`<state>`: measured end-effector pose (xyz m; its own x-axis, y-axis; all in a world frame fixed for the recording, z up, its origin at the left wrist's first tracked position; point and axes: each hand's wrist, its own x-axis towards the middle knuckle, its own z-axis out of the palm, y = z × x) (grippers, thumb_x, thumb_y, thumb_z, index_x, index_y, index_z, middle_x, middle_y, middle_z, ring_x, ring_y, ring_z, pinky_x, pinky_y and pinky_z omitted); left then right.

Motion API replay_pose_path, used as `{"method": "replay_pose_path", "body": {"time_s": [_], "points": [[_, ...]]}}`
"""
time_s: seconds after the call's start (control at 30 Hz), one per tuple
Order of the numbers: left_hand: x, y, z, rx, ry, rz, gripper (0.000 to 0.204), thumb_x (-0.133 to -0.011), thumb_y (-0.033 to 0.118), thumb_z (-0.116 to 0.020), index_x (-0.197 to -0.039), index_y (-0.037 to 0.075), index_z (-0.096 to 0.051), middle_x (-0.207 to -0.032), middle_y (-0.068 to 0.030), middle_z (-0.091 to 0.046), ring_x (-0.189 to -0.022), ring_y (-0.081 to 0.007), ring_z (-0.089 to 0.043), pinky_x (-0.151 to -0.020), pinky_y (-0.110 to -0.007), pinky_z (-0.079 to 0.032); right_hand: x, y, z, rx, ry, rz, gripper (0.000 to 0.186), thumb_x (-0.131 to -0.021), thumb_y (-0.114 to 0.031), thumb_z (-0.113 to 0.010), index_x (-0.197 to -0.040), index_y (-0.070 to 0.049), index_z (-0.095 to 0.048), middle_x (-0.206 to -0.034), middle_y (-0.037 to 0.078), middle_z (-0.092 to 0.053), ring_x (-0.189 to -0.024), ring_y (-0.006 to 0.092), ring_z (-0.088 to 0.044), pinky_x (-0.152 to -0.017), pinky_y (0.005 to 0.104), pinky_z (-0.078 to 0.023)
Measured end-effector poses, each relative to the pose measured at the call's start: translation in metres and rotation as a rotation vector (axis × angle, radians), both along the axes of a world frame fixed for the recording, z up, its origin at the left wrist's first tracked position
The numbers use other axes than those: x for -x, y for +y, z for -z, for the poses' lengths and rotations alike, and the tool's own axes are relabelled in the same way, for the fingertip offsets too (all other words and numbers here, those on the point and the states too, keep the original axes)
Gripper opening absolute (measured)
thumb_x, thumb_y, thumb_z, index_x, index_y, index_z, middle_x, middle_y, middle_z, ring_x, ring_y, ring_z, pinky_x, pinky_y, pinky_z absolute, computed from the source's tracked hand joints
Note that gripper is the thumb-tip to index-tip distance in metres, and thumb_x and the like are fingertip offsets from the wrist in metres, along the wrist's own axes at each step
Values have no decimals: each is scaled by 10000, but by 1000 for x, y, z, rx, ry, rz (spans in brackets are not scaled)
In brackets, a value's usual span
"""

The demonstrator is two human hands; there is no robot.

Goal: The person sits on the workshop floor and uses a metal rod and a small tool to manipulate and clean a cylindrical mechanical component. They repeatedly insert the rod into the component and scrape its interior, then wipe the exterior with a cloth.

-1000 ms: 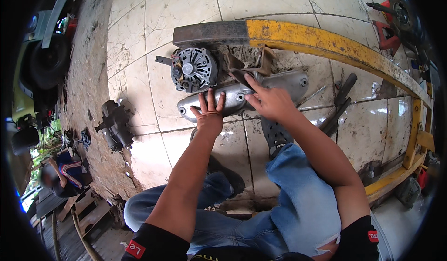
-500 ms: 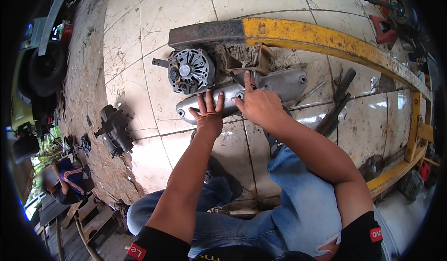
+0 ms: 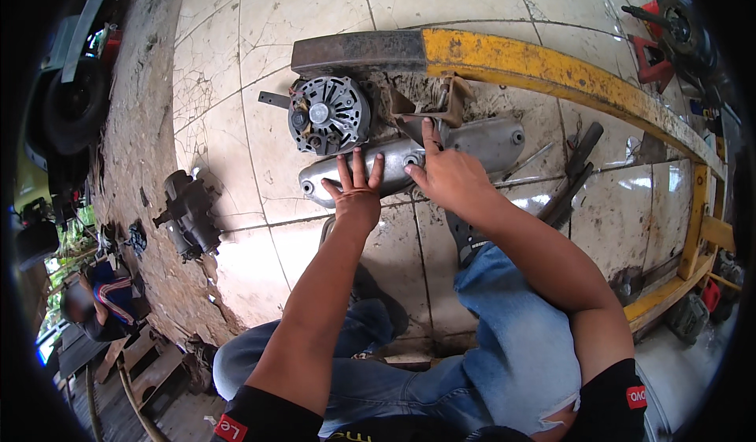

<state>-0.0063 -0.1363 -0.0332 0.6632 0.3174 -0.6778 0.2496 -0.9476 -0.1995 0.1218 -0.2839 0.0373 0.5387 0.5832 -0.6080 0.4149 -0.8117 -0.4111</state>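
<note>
A long silver metal cover [image 3: 480, 144] with rounded ends and bolt holes, resembling an engine valve cover, lies across the floor before me. My left hand [image 3: 356, 194] rests flat on its left part, fingers spread. At its middle is my right hand [image 3: 453, 176], index finger stretched forward and thumb apart, the other fingers curled under. A dark flat piece [image 3: 409, 129] lies beneath that index fingertip; the palm hides the rest of it. Just beyond my left fingers sits a round alternator [image 3: 327, 115], its slotted face up.
A yellow and black steel beam [image 3: 504, 48] runs behind the cover, with a rusty bracket [image 3: 453, 107] below it. Dark rods [image 3: 583, 150] and a thin metal rod [image 3: 531, 161] lie right. A greasy metal part [image 3: 189, 215] sits left. A person [image 3: 98, 300] is at far left.
The view has shifted slightly, so the cover and alternator appear a little farther right. Both hands keep nearly the same places on the cover.
</note>
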Motion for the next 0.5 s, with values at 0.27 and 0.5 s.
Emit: {"method": "replay_pose_path", "body": {"time_s": [0.27,0.5], "points": [[-1,0,-1,17,-16,8,882,-904,120,-527,-1584,271,15,-1636,-166,89,-1475,-488,50,-1027,-795,-152,-1,-34,28,-243,-127,-41,760,-941,-423,-551,-1548,-129,-201,-853,213,-705,-770,421,-679,-710,526,-545],[0,1,4,6,-19,8,872,-908,112,-517,-1584,254,16,-1635,-171,84,-1474,-492,35,-1021,-798,-159,6,-47,41,-435,-214,7,669,-935,-433,-561,-1520,-225,-313,-753,190,-685,-705,397,-672,-650,512,-531]]}}
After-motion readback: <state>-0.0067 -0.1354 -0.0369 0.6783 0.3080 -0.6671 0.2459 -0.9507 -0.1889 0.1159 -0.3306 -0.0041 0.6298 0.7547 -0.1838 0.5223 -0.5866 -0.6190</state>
